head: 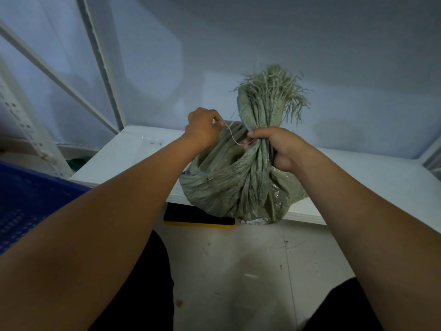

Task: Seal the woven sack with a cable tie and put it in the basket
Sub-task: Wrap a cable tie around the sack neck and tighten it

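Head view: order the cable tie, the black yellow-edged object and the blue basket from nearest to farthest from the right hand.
1. The cable tie, beside the right hand at the woven sack neck.
2. The black yellow-edged object, below the white shelf edge.
3. The blue basket, far left.

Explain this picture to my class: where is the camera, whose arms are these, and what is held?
This single picture comes from a wide-angle camera worn on a person's head, looking down at their own bare arms; there is no machine. The right hand grips the gathered neck of a green woven sack, which sits on a white shelf. The left hand pinches the end of a thin pale cable tie running to that neck. A blue basket stands at the left edge.
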`<act>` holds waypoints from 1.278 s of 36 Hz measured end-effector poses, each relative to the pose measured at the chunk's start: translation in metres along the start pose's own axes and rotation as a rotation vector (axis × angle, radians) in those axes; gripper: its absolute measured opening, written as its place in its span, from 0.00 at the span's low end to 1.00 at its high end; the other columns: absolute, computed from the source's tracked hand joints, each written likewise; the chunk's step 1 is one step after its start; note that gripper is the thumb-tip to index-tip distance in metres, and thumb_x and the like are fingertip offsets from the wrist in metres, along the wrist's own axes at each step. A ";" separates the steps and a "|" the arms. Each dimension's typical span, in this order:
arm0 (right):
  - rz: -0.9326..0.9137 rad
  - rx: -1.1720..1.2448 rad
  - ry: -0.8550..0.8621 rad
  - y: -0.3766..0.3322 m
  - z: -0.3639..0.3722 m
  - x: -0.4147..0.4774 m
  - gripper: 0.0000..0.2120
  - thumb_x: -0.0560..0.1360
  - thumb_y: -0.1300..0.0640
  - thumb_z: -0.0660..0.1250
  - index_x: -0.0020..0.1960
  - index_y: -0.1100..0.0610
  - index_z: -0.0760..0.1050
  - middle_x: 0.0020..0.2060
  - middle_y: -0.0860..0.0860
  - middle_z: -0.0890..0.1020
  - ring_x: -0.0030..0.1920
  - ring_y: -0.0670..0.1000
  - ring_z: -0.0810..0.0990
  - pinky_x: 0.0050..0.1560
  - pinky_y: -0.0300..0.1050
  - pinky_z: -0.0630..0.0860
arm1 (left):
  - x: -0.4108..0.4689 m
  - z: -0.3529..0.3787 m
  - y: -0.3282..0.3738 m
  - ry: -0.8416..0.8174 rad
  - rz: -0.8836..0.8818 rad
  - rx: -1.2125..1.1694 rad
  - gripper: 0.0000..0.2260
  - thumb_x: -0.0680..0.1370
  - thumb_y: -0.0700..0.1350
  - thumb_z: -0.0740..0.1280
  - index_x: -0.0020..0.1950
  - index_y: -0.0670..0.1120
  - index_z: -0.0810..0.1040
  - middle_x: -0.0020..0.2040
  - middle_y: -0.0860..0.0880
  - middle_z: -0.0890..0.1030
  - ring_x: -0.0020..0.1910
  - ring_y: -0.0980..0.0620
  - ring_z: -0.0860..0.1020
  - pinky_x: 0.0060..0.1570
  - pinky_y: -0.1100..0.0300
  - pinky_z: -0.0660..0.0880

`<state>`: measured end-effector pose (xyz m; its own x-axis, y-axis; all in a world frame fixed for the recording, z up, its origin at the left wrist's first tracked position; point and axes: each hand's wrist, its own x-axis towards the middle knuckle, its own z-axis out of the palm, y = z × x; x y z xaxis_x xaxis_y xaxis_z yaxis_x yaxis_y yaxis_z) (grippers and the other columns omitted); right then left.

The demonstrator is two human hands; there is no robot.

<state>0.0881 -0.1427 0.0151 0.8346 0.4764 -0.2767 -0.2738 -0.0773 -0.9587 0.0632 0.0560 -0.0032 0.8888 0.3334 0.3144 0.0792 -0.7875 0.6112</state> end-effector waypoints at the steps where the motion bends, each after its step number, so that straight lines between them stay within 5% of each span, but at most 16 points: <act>1: -0.003 -0.007 0.006 0.000 0.001 0.000 0.07 0.78 0.63 0.66 0.43 0.63 0.78 0.34 0.56 0.83 0.32 0.51 0.83 0.35 0.43 0.81 | -0.001 0.000 0.001 0.011 0.004 -0.009 0.07 0.82 0.48 0.63 0.51 0.51 0.81 0.63 0.44 0.76 0.67 0.43 0.69 0.62 0.53 0.67; 5: -0.034 0.041 0.057 0.001 0.002 0.002 0.04 0.76 0.66 0.66 0.42 0.64 0.78 0.34 0.57 0.82 0.31 0.52 0.83 0.34 0.43 0.81 | 0.000 0.004 0.000 0.088 -0.003 -0.079 0.07 0.79 0.55 0.66 0.49 0.53 0.78 0.61 0.45 0.77 0.67 0.43 0.71 0.63 0.51 0.68; 9: -0.032 0.048 0.162 0.002 0.001 0.005 0.05 0.73 0.66 0.67 0.39 0.63 0.79 0.33 0.58 0.83 0.32 0.54 0.82 0.35 0.45 0.80 | -0.007 0.005 0.003 0.170 -0.057 -0.120 0.23 0.77 0.55 0.71 0.67 0.47 0.70 0.70 0.43 0.67 0.70 0.44 0.65 0.64 0.50 0.68; 11: -0.019 0.072 0.206 0.003 0.000 0.005 0.06 0.74 0.66 0.66 0.39 0.64 0.78 0.32 0.58 0.82 0.31 0.54 0.82 0.33 0.44 0.80 | -0.011 0.002 0.006 0.235 -0.057 -0.129 0.23 0.76 0.54 0.72 0.65 0.45 0.69 0.65 0.44 0.67 0.61 0.45 0.71 0.57 0.53 0.71; 13: -0.019 0.094 0.233 0.003 -0.002 0.005 0.05 0.76 0.66 0.66 0.41 0.64 0.78 0.32 0.58 0.82 0.31 0.54 0.82 0.32 0.44 0.80 | -0.012 -0.002 0.009 0.257 -0.069 -0.134 0.14 0.77 0.51 0.70 0.53 0.43 0.73 0.53 0.47 0.71 0.45 0.50 0.74 0.45 0.58 0.70; 16: -0.037 0.131 0.238 0.003 -0.004 0.006 0.04 0.76 0.67 0.66 0.43 0.64 0.78 0.33 0.58 0.81 0.32 0.54 0.83 0.32 0.44 0.81 | -0.010 -0.007 0.015 0.034 -0.153 -0.222 0.20 0.77 0.55 0.70 0.32 0.46 0.70 0.29 0.49 0.72 0.29 0.51 0.73 0.36 0.61 0.69; 20: -0.069 0.174 0.255 0.001 0.000 0.006 0.05 0.74 0.67 0.67 0.49 0.65 0.77 0.34 0.59 0.81 0.31 0.54 0.84 0.30 0.43 0.80 | -0.025 -0.004 0.028 -0.306 -0.204 -0.230 0.24 0.78 0.61 0.66 0.33 0.44 0.77 0.24 0.50 0.75 0.22 0.51 0.73 0.29 0.62 0.73; 23: -0.087 0.178 0.262 0.002 0.004 0.005 0.08 0.74 0.67 0.68 0.52 0.65 0.77 0.35 0.59 0.82 0.34 0.53 0.85 0.31 0.43 0.80 | -0.033 0.003 0.033 -0.443 -0.228 -0.303 0.25 0.82 0.62 0.60 0.40 0.43 0.83 0.30 0.51 0.80 0.26 0.51 0.75 0.29 0.63 0.72; 27: -0.082 0.166 0.209 0.002 0.007 0.003 0.02 0.74 0.67 0.67 0.47 0.65 0.78 0.34 0.59 0.82 0.31 0.53 0.84 0.30 0.43 0.79 | -0.031 0.008 0.041 -0.412 -0.258 -0.382 0.20 0.84 0.56 0.59 0.52 0.43 0.83 0.40 0.49 0.81 0.31 0.52 0.75 0.29 0.63 0.71; 37: -0.053 0.072 0.169 0.002 0.006 0.001 0.04 0.76 0.64 0.68 0.45 0.64 0.79 0.35 0.57 0.82 0.32 0.54 0.83 0.30 0.43 0.80 | -0.030 0.002 0.044 -0.281 -0.441 -0.658 0.10 0.84 0.35 0.56 0.49 0.38 0.75 0.38 0.43 0.75 0.30 0.50 0.74 0.24 0.60 0.75; 40: -0.058 0.078 0.185 0.002 0.006 0.003 0.04 0.75 0.64 0.68 0.47 0.64 0.79 0.36 0.57 0.83 0.36 0.55 0.84 0.35 0.46 0.82 | -0.029 0.001 0.044 -0.257 -0.455 -0.568 0.10 0.84 0.34 0.56 0.52 0.38 0.77 0.37 0.44 0.72 0.30 0.50 0.70 0.29 0.54 0.79; 43: -0.068 0.068 0.208 0.002 0.006 0.003 0.13 0.71 0.64 0.71 0.54 0.67 0.79 0.38 0.58 0.84 0.38 0.57 0.85 0.37 0.49 0.83 | -0.028 -0.003 0.042 -0.266 -0.437 -0.411 0.10 0.83 0.37 0.60 0.59 0.36 0.78 0.37 0.43 0.74 0.28 0.48 0.71 0.26 0.57 0.71; 46: -0.081 0.048 0.227 0.002 0.006 0.002 0.18 0.64 0.62 0.73 0.53 0.66 0.81 0.42 0.61 0.84 0.41 0.59 0.85 0.41 0.54 0.83 | -0.025 -0.005 0.044 -0.302 -0.395 -0.321 0.14 0.81 0.38 0.63 0.66 0.35 0.76 0.54 0.35 0.81 0.50 0.37 0.82 0.47 0.49 0.79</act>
<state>0.0864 -0.1369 0.0127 0.9391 0.2701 -0.2125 -0.2200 -0.0026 -0.9755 0.0418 0.0158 0.0193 0.9128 0.3696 -0.1736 0.3315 -0.4224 0.8436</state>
